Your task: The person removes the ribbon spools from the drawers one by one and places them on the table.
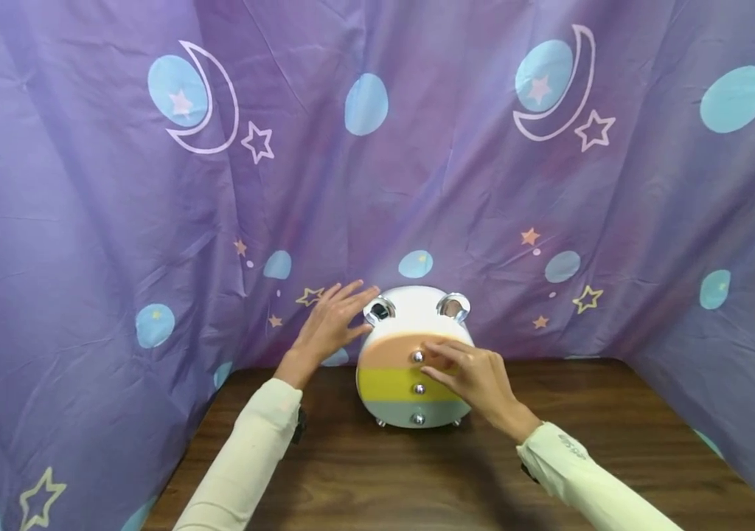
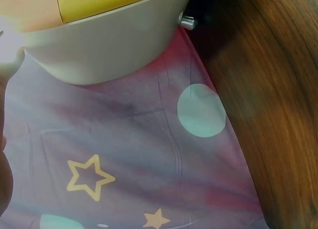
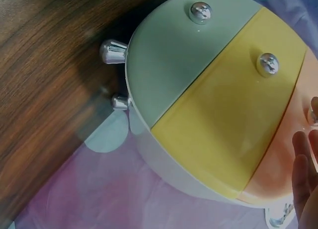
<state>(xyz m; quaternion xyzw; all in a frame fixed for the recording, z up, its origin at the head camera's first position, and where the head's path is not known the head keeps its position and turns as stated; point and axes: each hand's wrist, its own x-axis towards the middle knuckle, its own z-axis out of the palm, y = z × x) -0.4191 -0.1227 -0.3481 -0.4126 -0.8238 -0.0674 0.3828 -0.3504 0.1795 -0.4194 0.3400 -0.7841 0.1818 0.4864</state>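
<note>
A rounded white drawer box (image 1: pixel 415 301) stands upright at the back of the table. Its front carries a peach drawer (image 1: pixel 384 352), a yellow drawer (image 3: pixel 218 119) and a green drawer (image 3: pixel 174 60), each with a silver knob. My left hand (image 1: pixel 332 321) is at the box's upper left, its extended fingers beside the silver left ear (image 1: pixel 380 310). Only part of that hand shows at the left edge of the left wrist view. My right hand (image 1: pixel 477 376) is in front of the box, thumb and fingertips apart around the top knob (image 1: pixel 419 356).
The wooden table (image 1: pixel 364 487) runs forward from the box. A purple curtain (image 1: pixel 351 206) with moons and stars hangs close behind it and along both sides. Short silver feet (image 3: pixel 113 51) and a silver right ear (image 1: pixel 453 307) stick out from the box.
</note>
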